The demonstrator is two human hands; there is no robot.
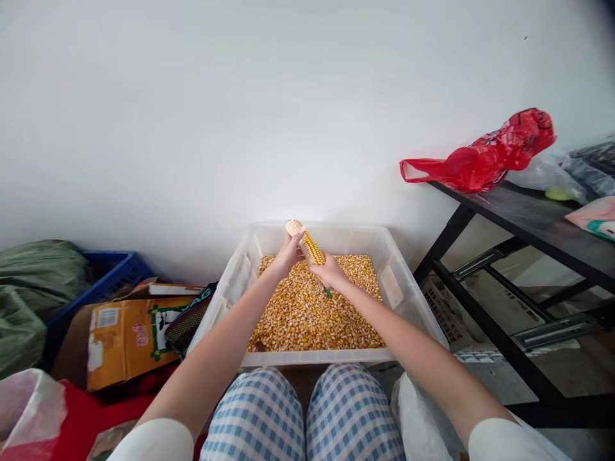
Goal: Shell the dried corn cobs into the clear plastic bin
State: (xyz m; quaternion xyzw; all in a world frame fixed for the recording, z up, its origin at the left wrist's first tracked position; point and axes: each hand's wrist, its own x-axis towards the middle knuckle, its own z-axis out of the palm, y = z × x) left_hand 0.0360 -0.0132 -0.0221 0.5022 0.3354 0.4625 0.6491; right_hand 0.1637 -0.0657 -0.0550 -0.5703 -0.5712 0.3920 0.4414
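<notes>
An ear of corn (313, 250) is held at a slant above a clear plastic bin (417, 302). Its upper end is pale and looks bare of kernels, while yellow rows cover the rest. My left hand (289, 251) is closed around the upper part, and my right hand (331, 271) grips the lower end. Just below my right hand a small green piece (327, 292) shows; I cannot tell whether the hand holds it or it lies on the grain. Loose corn kernels (307, 320) spread across the bin's floor beneath both hands.
A white wall (307, 115) rises behind the bin. At right stands a black-framed table (542, 218) bearing a red plastic bag (500, 150). Left of the bin are a cardboard box (127, 339), a blue crate (115, 272) and a green sack (38, 294). My knees (307, 410) touch the near side.
</notes>
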